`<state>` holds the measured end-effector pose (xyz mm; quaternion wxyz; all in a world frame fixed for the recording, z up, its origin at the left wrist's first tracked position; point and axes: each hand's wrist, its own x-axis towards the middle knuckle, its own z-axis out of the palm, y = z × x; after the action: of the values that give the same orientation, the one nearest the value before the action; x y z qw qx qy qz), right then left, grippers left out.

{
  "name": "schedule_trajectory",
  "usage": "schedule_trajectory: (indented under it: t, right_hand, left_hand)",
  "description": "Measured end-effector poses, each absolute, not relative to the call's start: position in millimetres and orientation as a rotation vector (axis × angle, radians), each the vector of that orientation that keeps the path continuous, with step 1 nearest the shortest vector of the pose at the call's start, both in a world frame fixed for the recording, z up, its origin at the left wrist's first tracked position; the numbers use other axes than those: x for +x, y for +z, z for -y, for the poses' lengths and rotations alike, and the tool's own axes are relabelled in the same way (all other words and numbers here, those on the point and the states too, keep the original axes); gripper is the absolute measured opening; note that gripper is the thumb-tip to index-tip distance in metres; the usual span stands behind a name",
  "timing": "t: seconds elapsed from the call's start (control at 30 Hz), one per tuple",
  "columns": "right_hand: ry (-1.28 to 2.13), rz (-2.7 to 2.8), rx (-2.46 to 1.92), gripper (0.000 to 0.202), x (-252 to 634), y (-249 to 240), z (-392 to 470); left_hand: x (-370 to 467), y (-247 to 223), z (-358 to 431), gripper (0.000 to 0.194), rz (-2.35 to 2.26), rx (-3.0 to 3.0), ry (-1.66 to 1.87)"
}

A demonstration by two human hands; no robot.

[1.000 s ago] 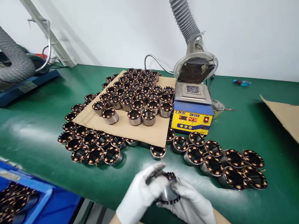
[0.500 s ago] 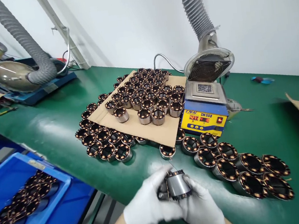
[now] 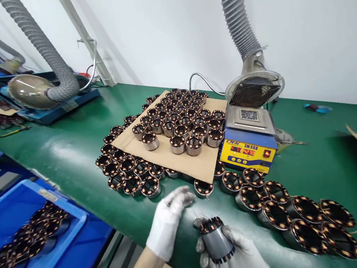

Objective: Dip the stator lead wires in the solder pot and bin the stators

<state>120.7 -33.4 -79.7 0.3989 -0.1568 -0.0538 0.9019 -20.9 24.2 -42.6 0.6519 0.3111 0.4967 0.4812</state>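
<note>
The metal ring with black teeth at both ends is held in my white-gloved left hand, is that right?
The hand is wrong: the head view shows the metal ring with black teeth at both ends held in your white-gloved right hand, not your left hand.

At the left, a rounded, glossy brown hood (image 3: 28, 91) is being met by a grey corrugated hose (image 3: 44, 50) above a flat blue base (image 3: 61, 110). Near that base, a slim yellow-handled tool (image 3: 13, 131) is being borne by the smooth green tabletop (image 3: 54, 150). A slanted pale metal post (image 3: 85, 39) is being backed by the white wall (image 3: 154, 33). At the right, a small blue and dark-red item (image 3: 319, 108) is being borne by the tabletop too.
</note>
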Motion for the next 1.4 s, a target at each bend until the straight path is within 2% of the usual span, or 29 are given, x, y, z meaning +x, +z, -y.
schedule_trajectory:
  t: [0.03,0.1,0.2,0.23,0.3,0.37,0.43,0.47,0.53,0.6,0.73,0.8,0.9,0.97,1.07,1.17,1.4]
  right_hand:
    - [2.259,0.15,-0.429,0.041,120,-79,34]
    - [2.176,0.189,-0.55,0.034,116,-77,35]
    - [1.984,0.352,-0.806,0.05,108,-75,37]
    - [1.877,0.448,-0.911,0.056,106,-75,37]
    - [1.593,0.636,-1.155,0.062,101,-80,38]
    - [1.3,0.785,-1.352,0.055,97,-90,39]
    - [1.093,0.952,-1.421,0.046,93,-103,39]
    - [1.01,1.043,-1.428,0.043,91,-109,39]
    - [0.873,1.201,-1.451,0.042,88,-119,40]
    - [0.773,1.303,-1.483,0.04,87,-125,41]
    - [0.607,1.38,-1.486,0.044,85,-125,41]
    - [0.557,1.368,-1.496,0.048,85,-125,42]
    - [0.579,1.369,-1.472,0.051,85,-128,44]
    - [0.607,1.38,-1.457,0.048,86,-131,47]
    - [0.639,1.366,-1.454,0.042,87,-133,49]
    - [0.638,1.312,-1.462,0.045,87,-131,50]
    - [0.663,1.373,-1.486,0.052,87,-123,45]
  left_hand:
    - [-20,-41,-21,0.035,-1.136,0.748,0.993]
    - [-17,-37,-15,0.026,-1.23,0.849,0.835]
    - [-22,-34,-15,0.004,-1.339,0.893,0.895]
    - [-27,-37,-18,0.005,-1.31,0.852,0.964]
    - [-40,-45,-23,0.019,-1.227,0.735,1.112]
    - [-50,-54,-25,0.042,-1.115,0.713,1.19]
    - [-49,-59,-22,0.057,-1.028,0.839,1.064]
    - [-45,-60,-19,0.055,-1.013,0.916,0.967]
    - [-31,-58,-15,0.037,-1.056,0.943,0.85]
    - [-19,-53,-14,0.022,-1.102,0.818,0.887]
    - [-25,-45,-23,0.036,-1.003,0.511,1.164]
    - [-36,-44,-27,0.043,-1.027,0.502,1.233]
    - [-46,-43,-27,0.051,-1.182,0.74,1.007]
    - [-44,-42,-25,0.04,-1.27,0.854,0.863]
    - [-36,-40,-24,0.023,-1.306,0.836,0.836]
    - [-29,-36,-25,0.013,-1.277,0.803,0.839]
    - [-20,-34,-25,0.01,-1.294,0.837,0.838]
